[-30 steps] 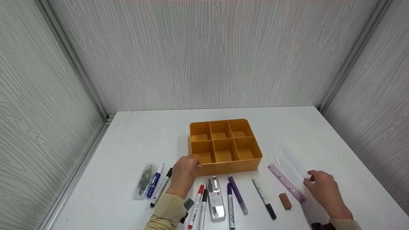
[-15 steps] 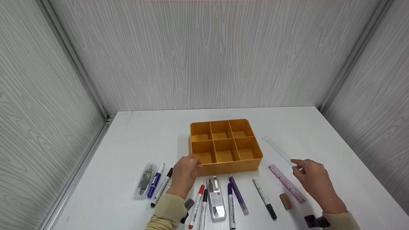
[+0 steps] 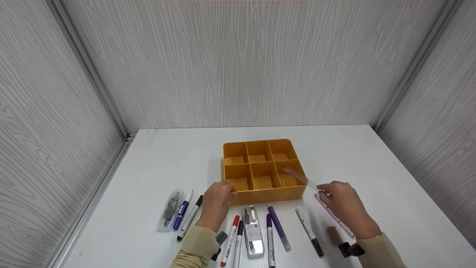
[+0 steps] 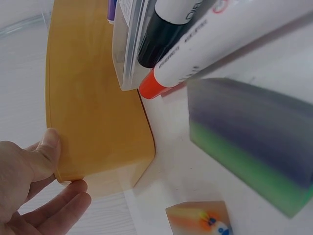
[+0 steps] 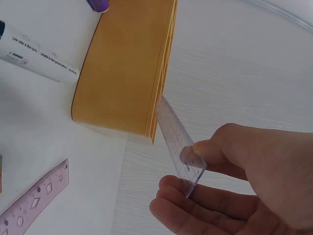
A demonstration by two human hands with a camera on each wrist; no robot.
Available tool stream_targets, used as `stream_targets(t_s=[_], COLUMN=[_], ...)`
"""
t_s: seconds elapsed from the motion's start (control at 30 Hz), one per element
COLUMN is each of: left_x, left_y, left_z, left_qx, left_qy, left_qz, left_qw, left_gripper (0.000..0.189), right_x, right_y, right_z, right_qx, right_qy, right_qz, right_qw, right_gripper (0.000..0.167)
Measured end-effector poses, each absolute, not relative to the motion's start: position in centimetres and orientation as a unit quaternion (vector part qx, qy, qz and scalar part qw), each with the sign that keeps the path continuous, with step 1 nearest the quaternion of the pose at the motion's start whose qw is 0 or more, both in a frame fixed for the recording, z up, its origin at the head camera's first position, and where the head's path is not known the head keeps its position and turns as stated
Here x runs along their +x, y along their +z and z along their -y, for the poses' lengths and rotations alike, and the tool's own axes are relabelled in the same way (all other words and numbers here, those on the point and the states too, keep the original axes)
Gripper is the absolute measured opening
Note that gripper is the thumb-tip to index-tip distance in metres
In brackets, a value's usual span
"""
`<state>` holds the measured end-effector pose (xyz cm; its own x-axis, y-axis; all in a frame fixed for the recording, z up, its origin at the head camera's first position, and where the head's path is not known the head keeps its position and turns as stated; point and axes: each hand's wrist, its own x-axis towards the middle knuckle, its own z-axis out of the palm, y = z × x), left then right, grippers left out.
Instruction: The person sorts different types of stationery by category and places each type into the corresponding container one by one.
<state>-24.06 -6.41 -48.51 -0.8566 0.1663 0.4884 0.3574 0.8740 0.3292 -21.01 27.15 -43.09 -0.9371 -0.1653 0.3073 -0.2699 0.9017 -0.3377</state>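
The orange-yellow six-compartment box (image 3: 271,194) stands mid-table. My left hand (image 3: 215,204) grips its near left corner; in the left wrist view the thumb (image 4: 49,142) lies on the outer wall. A clear ruler (image 5: 176,139) is pinched at one end between the thumb and fingers of my right hand (image 3: 344,206). Its far end slants over the front right compartment, crossing the box rim in the head view. Under the right forearm, a pink ruler (image 3: 334,216) with cut-out shapes and a brown eraser (image 3: 334,235) lie on the table.
In front of the box lie a clear-lidded case (image 3: 253,234), a purple pen (image 3: 279,227) and several markers. A translucent case (image 3: 170,210) and a blue marker (image 3: 182,210) lie at the left. Two blocks, one green and blue (image 4: 249,132), show near the left wrist.
My right hand has carried the clear ruler leftward from beyond the pink ruler to over the box's front right compartment. The left hand keeps its grip on the corner.
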Motion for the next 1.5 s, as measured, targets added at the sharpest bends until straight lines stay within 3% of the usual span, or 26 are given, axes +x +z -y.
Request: stream_targets(t_s=[0.47,0.93,1.23,1.5], left_x=[-24.2,-24.4,-24.4,-24.4], left_y=[-49.0,-49.1,-49.0,-49.1], left_z=[6.6,6.6,6.5,6.6], left_qx=[-0.158,-0.159,-0.156,-0.155], left_qy=[-0.206,-0.201,-0.203,-0.203], left_qz=[0.928,0.923,0.926,0.927], left_qw=[0.267,0.285,0.277,0.275], left_gripper=[0.011,0.011,0.011,0.01], right_x=[-22.6,-23.9,-24.6,-24.7], right_y=[-43.5,-44.6,-45.3,-45.8], right_z=[-23.8,-21.9,-21.3,-21.1], right_qx=[0.153,0.165,0.167,0.155], right_qy=[0.159,0.143,0.152,0.185], right_qz=[0.964,0.961,0.961,0.964], right_qw=[0.148,0.169,0.158,0.115], right_gripper=[0.01,0.027,0.011,0.027])
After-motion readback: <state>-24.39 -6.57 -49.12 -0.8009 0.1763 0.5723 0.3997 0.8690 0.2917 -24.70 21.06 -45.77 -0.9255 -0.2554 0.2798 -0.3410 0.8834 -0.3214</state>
